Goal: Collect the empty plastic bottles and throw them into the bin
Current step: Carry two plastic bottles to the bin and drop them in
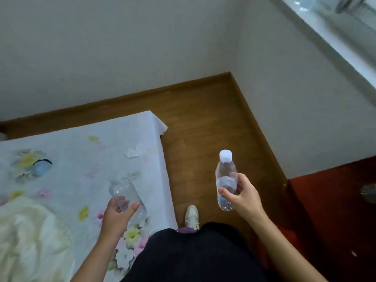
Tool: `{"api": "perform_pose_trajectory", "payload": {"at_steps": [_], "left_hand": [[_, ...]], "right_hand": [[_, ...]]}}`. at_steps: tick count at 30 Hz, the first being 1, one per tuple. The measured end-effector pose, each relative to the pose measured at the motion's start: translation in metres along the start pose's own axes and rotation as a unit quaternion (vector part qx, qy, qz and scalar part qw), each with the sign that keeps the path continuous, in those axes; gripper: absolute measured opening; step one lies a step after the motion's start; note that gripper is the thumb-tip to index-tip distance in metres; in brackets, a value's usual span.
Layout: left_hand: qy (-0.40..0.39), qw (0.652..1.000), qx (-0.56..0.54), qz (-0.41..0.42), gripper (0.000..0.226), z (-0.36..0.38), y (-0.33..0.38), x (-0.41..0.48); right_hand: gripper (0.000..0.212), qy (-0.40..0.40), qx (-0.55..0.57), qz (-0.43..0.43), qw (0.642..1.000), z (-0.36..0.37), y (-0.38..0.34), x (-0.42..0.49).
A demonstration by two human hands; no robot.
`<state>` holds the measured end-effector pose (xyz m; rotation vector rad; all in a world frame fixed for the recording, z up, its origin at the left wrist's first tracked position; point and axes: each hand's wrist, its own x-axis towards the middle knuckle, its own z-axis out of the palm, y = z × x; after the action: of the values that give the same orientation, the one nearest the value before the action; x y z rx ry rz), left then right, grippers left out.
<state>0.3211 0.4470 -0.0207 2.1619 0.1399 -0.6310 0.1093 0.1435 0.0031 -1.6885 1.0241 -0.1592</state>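
Note:
My right hand point(242, 197) grips a clear plastic bottle with a white cap point(225, 176), held upright over the wooden floor. My left hand point(118, 212) grips a second clear bottle point(124, 191) above the right edge of the bed; its neck points away from me and looks blurred. A third clear plastic object point(369, 192), possibly another bottle, lies on the dark red surface at the far right edge. No bin is in view.
The bed point(85, 159) with a floral sheet fills the left side, a cream blanket point(30, 231) bunched at its near left. A crumpled white paper point(133, 153) lies on the sheet. Wooden floor point(203, 129) runs between bed and white wall. My shoe point(192, 216) stands there.

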Motion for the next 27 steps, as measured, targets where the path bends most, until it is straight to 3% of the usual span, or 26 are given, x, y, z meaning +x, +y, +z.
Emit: {"api": "perform_pose_trajectory", "payload": {"at_steps": [7, 12, 17, 27], "left_hand": [[-0.034, 0.999, 0.006, -0.026, 0.052, 0.035, 0.045, 0.061], [-0.086, 0.995, 0.044, 0.04, 0.053, 0.081, 0.124, 0.112], [-0.121, 0.986, 0.082, 0.079, 0.057, 0.126, 0.199, 0.176], [-0.004, 0.996, 0.092, -0.008, 0.054, 0.159, 0.288, 0.262]], "right_hand": [[0.053, 0.026, -0.039, 0.035, 0.998, -0.009, -0.014, 0.071], [0.049, 0.065, -0.06, 0.079, 0.993, -0.049, -0.016, 0.116], [0.073, 0.063, -0.066, 0.102, 0.991, -0.089, -0.02, 0.191], [0.056, -0.085, -0.096, 0.022, 0.992, -0.092, -0.124, 0.425]]}}
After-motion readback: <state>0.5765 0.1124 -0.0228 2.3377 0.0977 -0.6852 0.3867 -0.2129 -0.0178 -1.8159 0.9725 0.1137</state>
